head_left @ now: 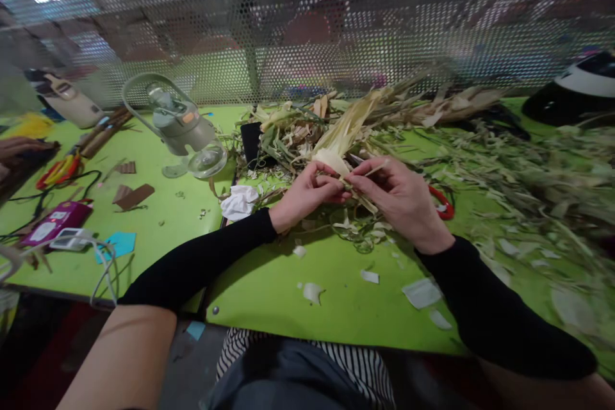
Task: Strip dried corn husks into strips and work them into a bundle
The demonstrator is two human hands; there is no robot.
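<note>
My left hand (pixel 314 192) is closed on the base of a pale corn husk bundle (pixel 350 125), whose dry yellow-green leaves fan out away from me. At the gathered end my right hand (pixel 401 195) pinches a thin husk strip (pixel 375 170), close to my left fingertips. A red scissor handle (pixel 442 203) shows behind the right hand, and a grey pointed blade appears above its fingers. Whether the scissors rest in the palm or lie on the table I cannot tell. Husk scraps (pixel 362 230) lie below both hands.
On the green table (pixel 269 295) are husk piles (pixel 519 173), a black phone-like slab (pixel 252 144), crumpled tissue (pixel 239 202), a bottle (pixel 180 118) with its clear lid, and a purple device (pixel 57 223) with cables. A perforated metal screen (pixel 202 32) stands behind. Another person's hand (pixel 16 148) is far left.
</note>
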